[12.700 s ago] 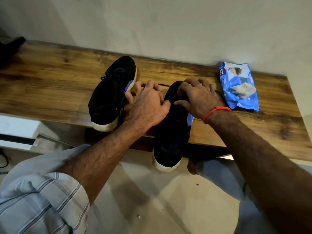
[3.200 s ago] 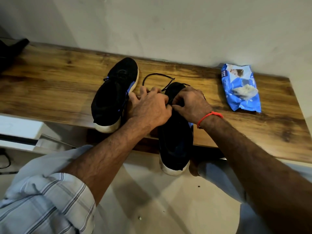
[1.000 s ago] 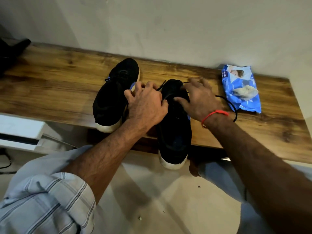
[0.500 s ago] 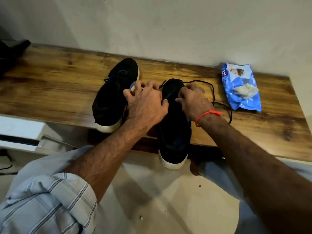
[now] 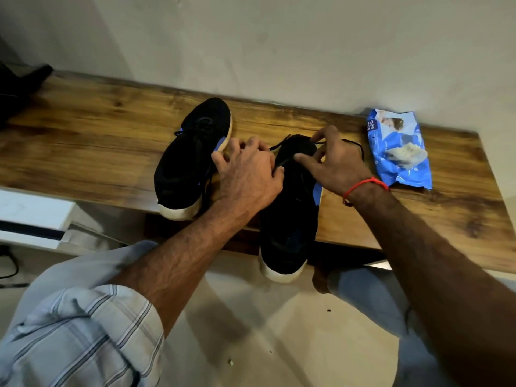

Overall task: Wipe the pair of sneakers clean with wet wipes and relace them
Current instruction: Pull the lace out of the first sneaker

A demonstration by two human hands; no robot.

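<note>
Two black sneakers with white soles lie on the wooden tabletop (image 5: 83, 141). Landmark: the right sneaker (image 5: 290, 219), toe hanging off the tabletop's near edge, heel end toward the wall. The left sneaker (image 5: 190, 157) sits just left of it, laced, toe at the near edge. Left hand (image 5: 248, 177) rests on the right sneaker's left side by the tongue, fingers curled over the upper; whether they pinch the lace cannot be told. Right hand (image 5: 335, 163) is over the sneaker's heel opening, thumb and fingers pinching the black shoelace (image 5: 354, 143), which loops out to the right of the hand. The two hands are close together but not touching. A red thread band (image 5: 365, 185) is on the right wrist. The blue wet wipes pack (image 5: 399, 152) lies right of the right sneaker, near the wall, apart from the hand. A dark object (image 5: 22, 88) is far left of it, unclear.
</note>
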